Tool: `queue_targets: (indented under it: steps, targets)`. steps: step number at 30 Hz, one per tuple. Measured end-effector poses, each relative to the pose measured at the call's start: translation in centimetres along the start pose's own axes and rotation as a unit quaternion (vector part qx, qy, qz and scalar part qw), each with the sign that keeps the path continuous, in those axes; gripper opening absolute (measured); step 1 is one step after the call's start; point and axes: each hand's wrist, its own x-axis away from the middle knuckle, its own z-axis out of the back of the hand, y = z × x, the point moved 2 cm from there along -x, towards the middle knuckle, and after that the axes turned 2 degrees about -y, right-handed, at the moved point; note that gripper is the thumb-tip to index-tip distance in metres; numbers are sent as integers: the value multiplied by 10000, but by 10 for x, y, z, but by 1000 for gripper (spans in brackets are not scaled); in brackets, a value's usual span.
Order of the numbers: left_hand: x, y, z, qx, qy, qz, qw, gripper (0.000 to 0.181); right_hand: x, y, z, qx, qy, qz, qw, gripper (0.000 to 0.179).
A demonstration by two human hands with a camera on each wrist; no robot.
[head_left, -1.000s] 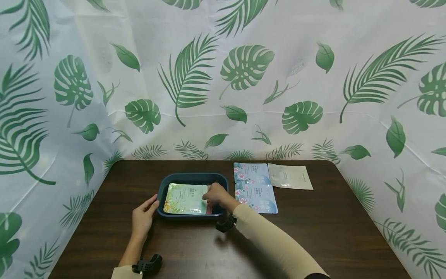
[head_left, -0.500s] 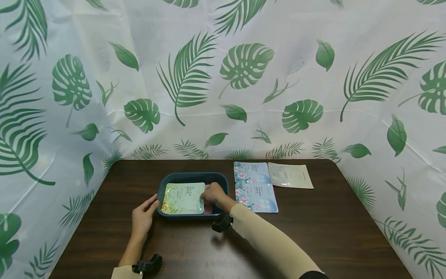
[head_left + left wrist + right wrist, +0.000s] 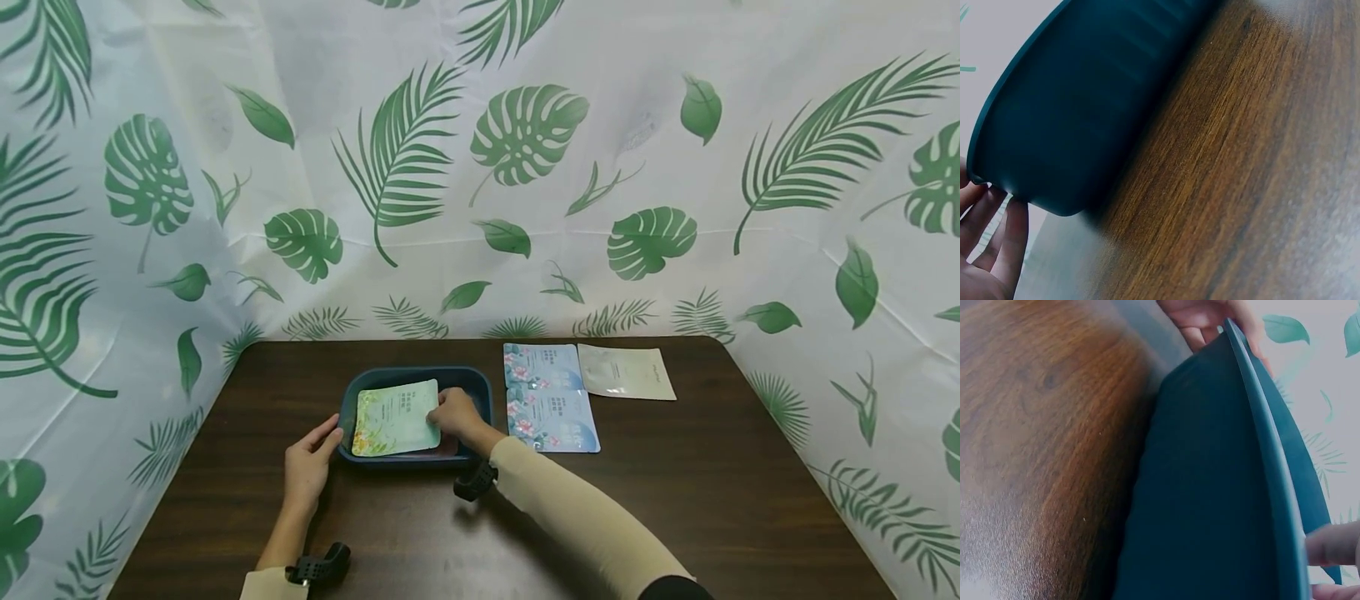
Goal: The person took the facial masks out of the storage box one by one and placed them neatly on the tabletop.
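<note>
Shows smooth, largely matt plastic on the dark blue rounded-rectangular tray (image 3: 1079, 119); has a slight film-like sheen on the pale green rectangular sachet (image 3: 393, 421); displays low-gloss wood grain across the dark brown table (image 3: 675, 500); looks creased on the white leaf-printed sheet (image 3: 360, 250), perhaps thin plastic or cloth.

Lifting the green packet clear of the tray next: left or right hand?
Right, most likely. The right hand pinches the green packet by its right edge, inside the tray. The left hand grips the tray's left end, away from the packet, so it seems better suited to steadying.
</note>
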Motion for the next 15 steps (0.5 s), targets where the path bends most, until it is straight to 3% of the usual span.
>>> queue_targets:
  steps: [7,15]
  targets:
    - [0,0,-1,29,5,7,10000,44,-1,-2,2,-465,433,62,9980,15]
    - [0,0,0,-82,84,-108,9999,41,-1,-3,13,-1062,200,15,9941,18]
